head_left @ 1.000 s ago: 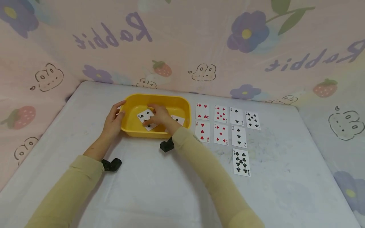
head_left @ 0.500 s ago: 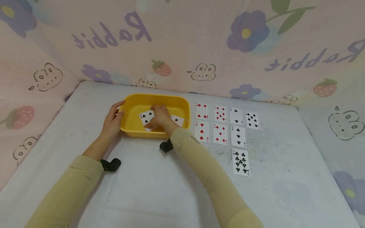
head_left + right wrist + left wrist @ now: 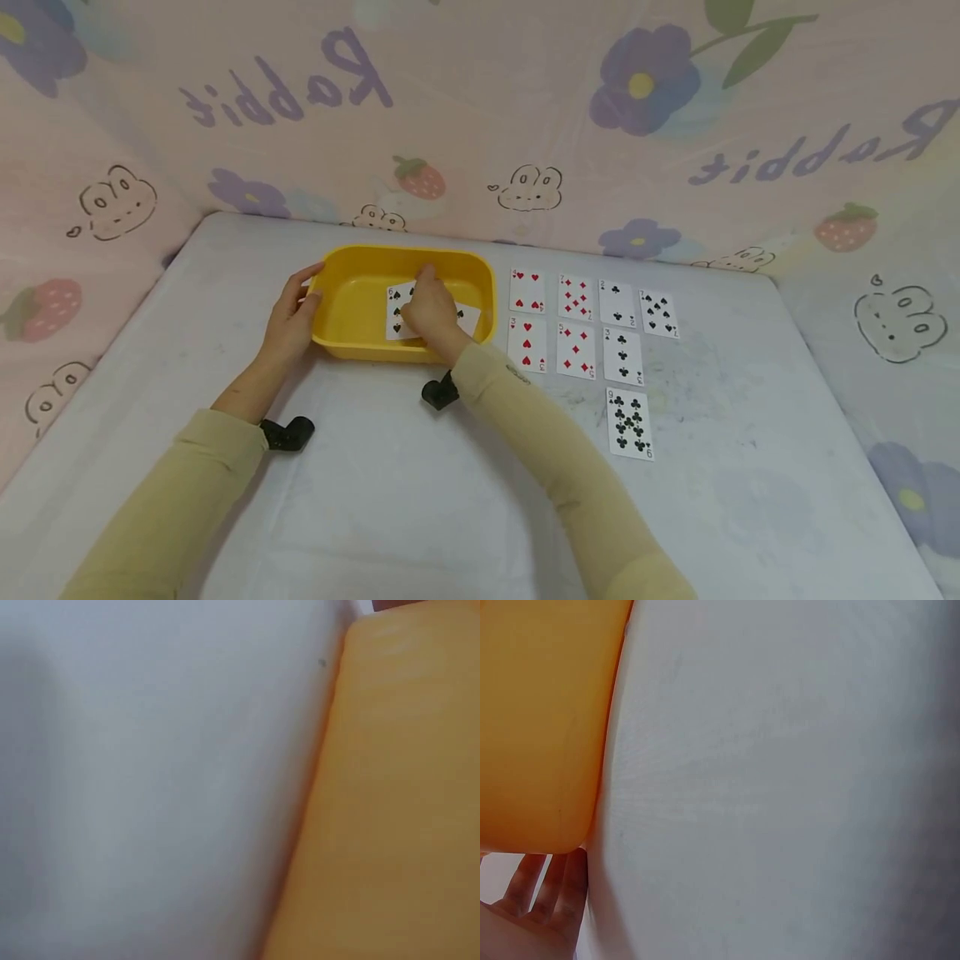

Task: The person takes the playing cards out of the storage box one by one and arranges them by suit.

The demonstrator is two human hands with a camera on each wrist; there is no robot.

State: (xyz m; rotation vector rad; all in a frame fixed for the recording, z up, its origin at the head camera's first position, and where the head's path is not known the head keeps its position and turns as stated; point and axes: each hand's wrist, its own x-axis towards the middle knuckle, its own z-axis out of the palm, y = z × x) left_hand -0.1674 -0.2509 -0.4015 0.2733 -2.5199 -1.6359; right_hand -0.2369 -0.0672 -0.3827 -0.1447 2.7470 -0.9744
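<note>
A yellow plastic tub (image 3: 352,348) stands on the table at left of centre. My left hand (image 3: 288,321) rests against its left end, thumb and fingertips at the rim; in the left wrist view the fingers (image 3: 568,889) lie straight along the end wall. Inside the tub my right hand (image 3: 437,312) pinches the six of spades (image 3: 394,317) at its right side, hiding part of the face. Another playing card (image 3: 470,318) lies in the tub to the right, mostly covered by that hand. The right wrist view shows only the tub's outer wall (image 3: 397,787) and tabletop.
Playing cards lie face up in columns right of the tub: hearts (image 3: 527,290), diamonds (image 3: 576,350), clubs (image 3: 630,423) and a seven of spades (image 3: 658,313). A white cloth covers the table (image 3: 360,500). A printed curtain (image 3: 480,108) rises behind it.
The right hand has closed on the six of spades and drawn it rightward; the card has turned from slanted to nearly straight. The left hand stays at the tub's end.
</note>
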